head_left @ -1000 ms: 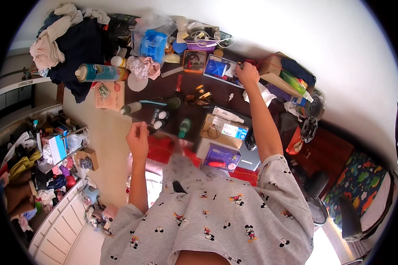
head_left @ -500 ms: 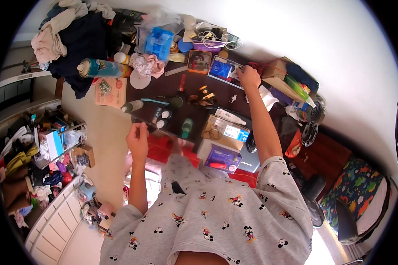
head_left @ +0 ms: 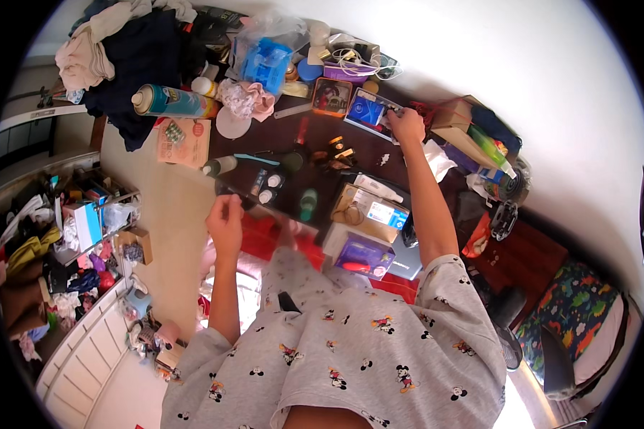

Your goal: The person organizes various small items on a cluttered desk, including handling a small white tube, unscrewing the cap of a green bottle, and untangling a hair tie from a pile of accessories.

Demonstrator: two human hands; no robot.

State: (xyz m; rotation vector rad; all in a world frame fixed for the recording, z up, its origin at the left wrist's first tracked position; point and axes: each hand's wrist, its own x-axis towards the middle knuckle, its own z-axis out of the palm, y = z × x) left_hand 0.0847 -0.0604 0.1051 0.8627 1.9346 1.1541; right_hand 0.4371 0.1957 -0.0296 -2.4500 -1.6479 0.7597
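Two bare hands show in the head view, set well apart. The right hand (head_left: pixel 408 126) reaches across the desk (head_left: pixel 261 137) to a shallow box (head_left: pixel 367 128) near the back, its fingers bent down over the box's right end. Whether those fingers grasp something or only touch the contents cannot be told, as the hand hides its own fingertips. A blue packet (head_left: pixel 366 111) lies in the left part of the box, free of the hand.

The left hand (head_left: pixel 225 214) hangs by the desk's front edge, fingers curled in; nothing shows in it, though something small could be hidden. Nearest to it stand two white-capped bottles (head_left: pixel 270 189).

For clean work at the box, the fingertips would do best to come from above and pinch lightly, since pressing on the rim could tip or slide it. An orange-edged case (head_left: pixel 332 97) sits just beside the box on the left, so sideways pushing is best avoided. The right wrist should also keep clear of the white tissue (head_left: pixel 438 159) beside it. The left hand, if brought over, could steady the near wall.
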